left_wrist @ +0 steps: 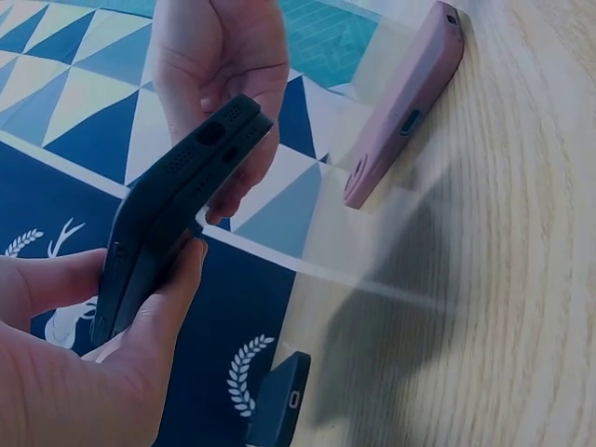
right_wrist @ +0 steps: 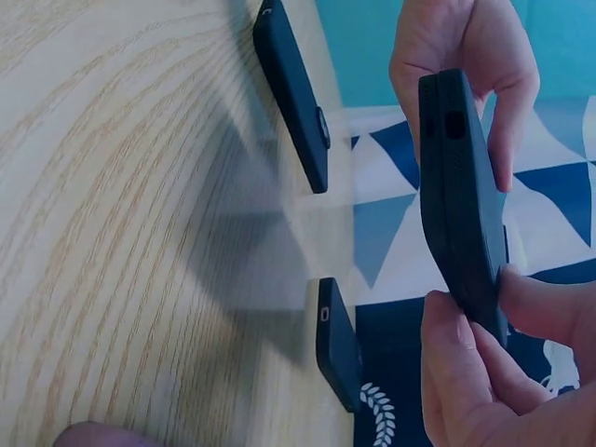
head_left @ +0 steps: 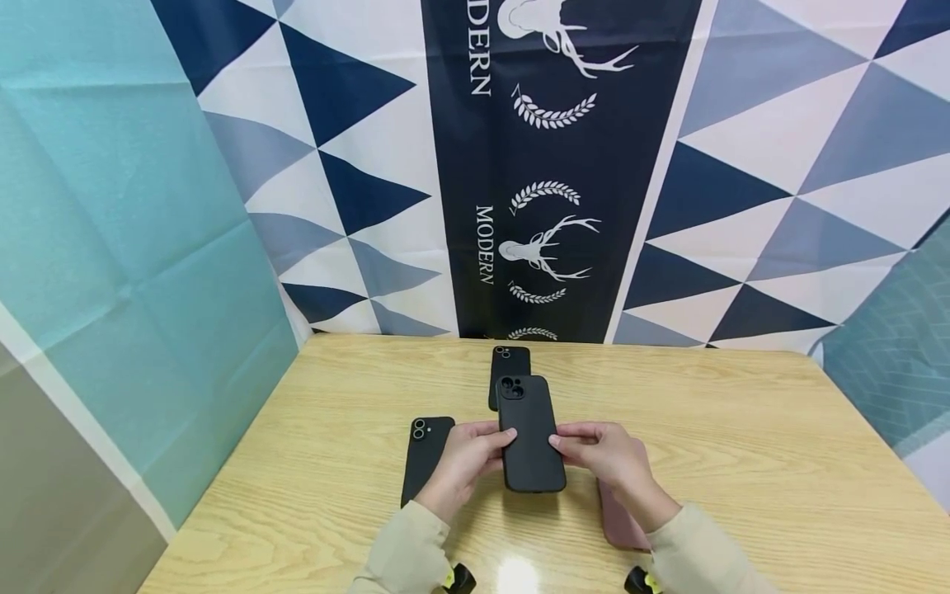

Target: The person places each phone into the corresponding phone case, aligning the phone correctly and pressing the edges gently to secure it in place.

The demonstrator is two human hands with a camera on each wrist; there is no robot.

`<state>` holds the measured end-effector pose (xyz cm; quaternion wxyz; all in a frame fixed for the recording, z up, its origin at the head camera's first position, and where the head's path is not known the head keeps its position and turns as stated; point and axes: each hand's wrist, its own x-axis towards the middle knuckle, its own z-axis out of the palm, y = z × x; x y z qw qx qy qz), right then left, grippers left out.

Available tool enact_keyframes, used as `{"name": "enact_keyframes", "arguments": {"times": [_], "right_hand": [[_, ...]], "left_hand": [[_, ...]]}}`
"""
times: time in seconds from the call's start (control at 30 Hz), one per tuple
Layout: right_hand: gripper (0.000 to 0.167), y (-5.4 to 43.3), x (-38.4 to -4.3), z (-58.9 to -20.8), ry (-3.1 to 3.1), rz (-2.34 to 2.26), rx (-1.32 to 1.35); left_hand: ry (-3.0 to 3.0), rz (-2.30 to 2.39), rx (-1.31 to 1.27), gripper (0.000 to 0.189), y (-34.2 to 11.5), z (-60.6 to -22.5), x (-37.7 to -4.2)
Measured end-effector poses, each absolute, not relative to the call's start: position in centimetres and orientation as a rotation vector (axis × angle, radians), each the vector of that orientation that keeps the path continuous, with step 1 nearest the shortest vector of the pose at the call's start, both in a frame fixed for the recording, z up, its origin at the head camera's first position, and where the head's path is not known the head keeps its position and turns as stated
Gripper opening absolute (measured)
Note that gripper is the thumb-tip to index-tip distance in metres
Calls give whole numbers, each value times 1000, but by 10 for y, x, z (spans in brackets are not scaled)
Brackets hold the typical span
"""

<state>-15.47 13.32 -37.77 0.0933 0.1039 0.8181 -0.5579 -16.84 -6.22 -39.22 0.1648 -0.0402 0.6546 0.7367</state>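
Two black phone cases, one lying flat against the other, are held up over the table; the camera-side case (head_left: 533, 450) faces up in the head view. My left hand (head_left: 469, 458) grips the pair by the left edge, thumb on top and fingers beneath. On the right edge, my right hand (head_left: 604, 454) pinches them between thumb and fingers. Both wrist views show the seam between the two layers (left_wrist: 186, 191), with a port opening in each (right_wrist: 454, 126). What sits inside the cases is hidden.
A black phone in a case (head_left: 426, 458) lies left of my left hand, partly covered by it. Another black one (head_left: 508, 361) lies farther back, overlapped by the held pair. A pink one (head_left: 622, 524) lies under my right wrist. Patterned cloth (head_left: 371, 165) hangs behind the wooden table (head_left: 742, 462).
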Motion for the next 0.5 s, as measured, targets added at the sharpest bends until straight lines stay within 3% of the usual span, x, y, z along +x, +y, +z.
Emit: {"name": "enact_keyframes", "arguments": {"times": [0.27,0.5], "right_hand": [[56,145,-149,-376,1974,-1784,-9],[52,155,-147,-381,1685,-1857,-159]], "left_hand": [[1873,2125,-140,35,-64,-390,-170],[1900,2149,-153,35,-62,-386,-170]]}}
